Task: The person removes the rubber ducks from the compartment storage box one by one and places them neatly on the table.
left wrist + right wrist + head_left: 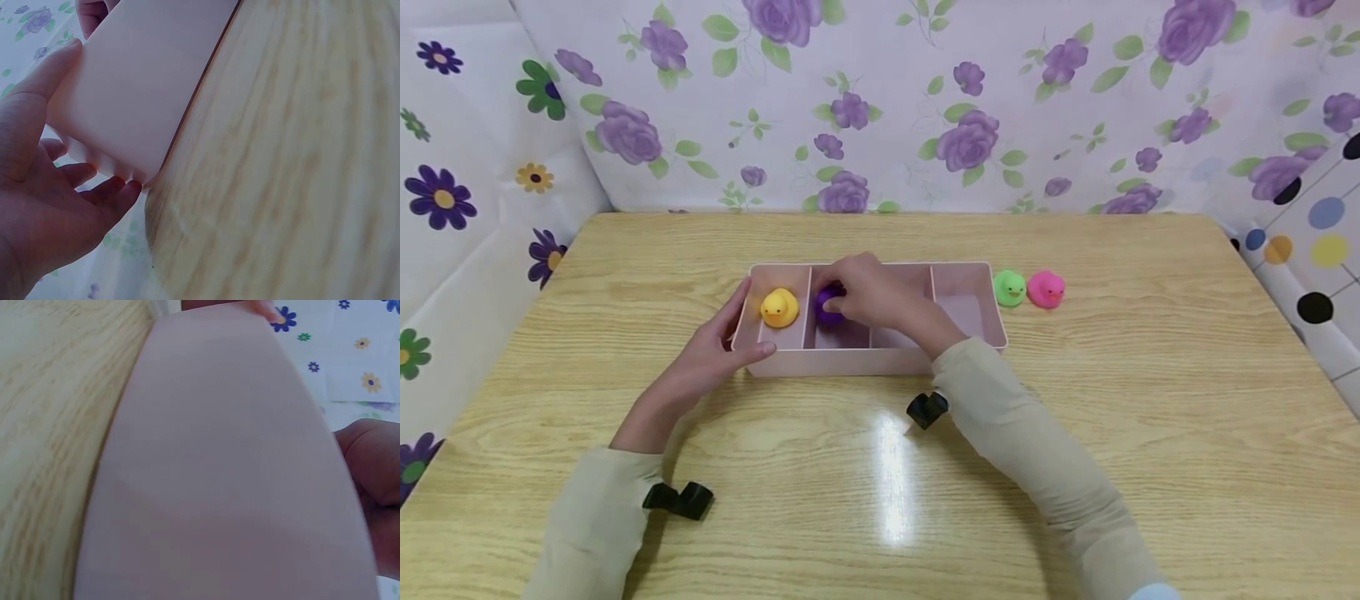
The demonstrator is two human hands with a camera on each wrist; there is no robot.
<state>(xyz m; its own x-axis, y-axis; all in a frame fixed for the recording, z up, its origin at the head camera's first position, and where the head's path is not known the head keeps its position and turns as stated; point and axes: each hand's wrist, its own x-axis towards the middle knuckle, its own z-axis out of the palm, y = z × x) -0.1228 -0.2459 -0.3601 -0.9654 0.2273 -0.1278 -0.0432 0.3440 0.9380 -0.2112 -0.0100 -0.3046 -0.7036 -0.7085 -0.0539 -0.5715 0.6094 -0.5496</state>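
Fingers of the right hand (pixel 876 293) pinch the purple toy (pixel 822 315) in the pink box (pixel 838 363), second compartment from the left; the left hand (pixel 706 354) grips the box's left end, presumably steadying it.

A seemingly wooden table (pixel 1150 375) carries a box (pixel 838 363), green duck (pixel 1010 292), pink duck (pixel 1045 290).

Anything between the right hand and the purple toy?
Nothing visible: the right hand holds the purple toy inside the second-from-left compartment of the tray. A divider stands beside it, toward the yellow duck.
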